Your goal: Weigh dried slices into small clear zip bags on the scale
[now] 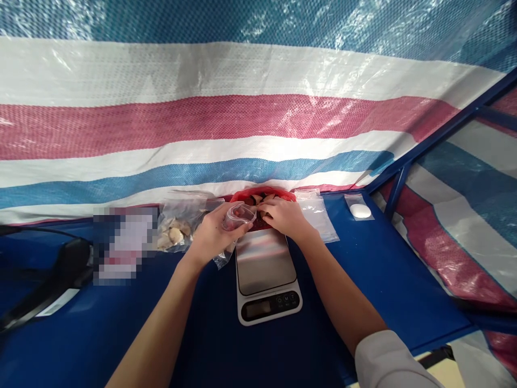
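We find the work sited at the middle of the far edge of the blue surface (343, 264). There lies a red bag (241, 195), its mouth open, with brown and pale pieces showing inside. The left hand (216, 231) grasps a clear pouch (240, 214), its fingers wrapped around the side and the opening spread toward us, just left of the red bag's mouth. The right hand (286, 215) is at that same mouth, fingers bent down among the pieces; whether they grip one we cannot tell.

On the near side of the red bag stands a white scale (266, 264) with a steel plate (its display appears dark), its control panel toward the near edge. Left of the left hand, by the far edge, we note a clear bag of pale slices (175, 233). Right of the right hand, also by the far edge, flat clear bags (319, 218) lie overlapped. Near the far right corner we record a small packet (360, 210) with a white oval item inside. A black device (76, 258) occupies the left side. A striped tarpaulin (242, 118) hangs behind the far edge.
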### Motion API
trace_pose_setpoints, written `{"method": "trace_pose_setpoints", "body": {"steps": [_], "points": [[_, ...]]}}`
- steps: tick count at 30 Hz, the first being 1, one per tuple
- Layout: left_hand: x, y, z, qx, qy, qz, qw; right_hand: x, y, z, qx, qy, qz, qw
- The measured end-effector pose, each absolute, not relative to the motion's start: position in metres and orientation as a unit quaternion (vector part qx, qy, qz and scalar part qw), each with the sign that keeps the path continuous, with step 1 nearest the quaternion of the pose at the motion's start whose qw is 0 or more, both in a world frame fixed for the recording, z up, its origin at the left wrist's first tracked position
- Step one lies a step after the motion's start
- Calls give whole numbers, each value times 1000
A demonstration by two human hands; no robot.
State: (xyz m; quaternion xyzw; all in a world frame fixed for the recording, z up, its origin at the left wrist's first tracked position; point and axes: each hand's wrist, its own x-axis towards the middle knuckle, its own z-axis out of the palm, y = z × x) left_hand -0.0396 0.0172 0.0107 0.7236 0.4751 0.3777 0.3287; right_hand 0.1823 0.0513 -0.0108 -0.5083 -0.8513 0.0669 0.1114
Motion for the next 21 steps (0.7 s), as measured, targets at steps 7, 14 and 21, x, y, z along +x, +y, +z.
{"method": "trace_pose_setpoints", "body": {"steps": [7,14,21], "points": [[-39,18,10,721,473,384,330,176,50,-15,-517,-846,62,112],[-39,18,9,723,473,385,325,175,46,-8,-517,-847,60,105],[-40,16,11,731,472,377,317,175,48,-8,-523,-845,65,90]]}}
